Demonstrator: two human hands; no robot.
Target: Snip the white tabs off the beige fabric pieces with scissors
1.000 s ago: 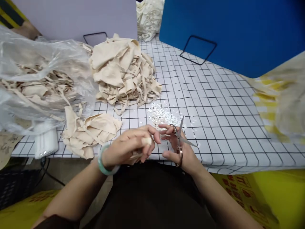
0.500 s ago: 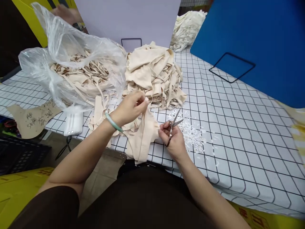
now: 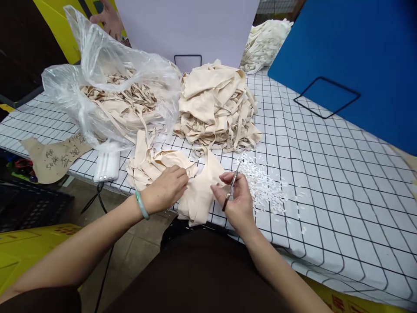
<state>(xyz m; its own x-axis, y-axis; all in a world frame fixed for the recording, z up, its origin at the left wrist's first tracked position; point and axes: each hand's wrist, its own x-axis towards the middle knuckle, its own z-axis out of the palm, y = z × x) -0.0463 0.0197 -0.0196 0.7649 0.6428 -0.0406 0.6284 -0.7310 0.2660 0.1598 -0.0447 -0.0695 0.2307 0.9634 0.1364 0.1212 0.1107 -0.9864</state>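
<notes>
Our left hand (image 3: pixel 166 189) lay knuckles up at the desk's (image 3: pixel 325 174) near edge, its grip pinched on a beige cloth piece (image 3: pixel 198 191) draped over that edge. Our right hand (image 3: pixel 236 200) had its grip closed around scissors (image 3: pixel 230 190). Fingers hid the handles; the blades, barely visible, pointed up and away toward the white snippets (image 3: pixel 263 184).

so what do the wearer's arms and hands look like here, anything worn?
Both forearms are bare, no gloves. The left hand has a pale green bangle on its wrist. The right hand shows no ring or band. A dark brown sleeve edge shows at the left upper arm.
</notes>
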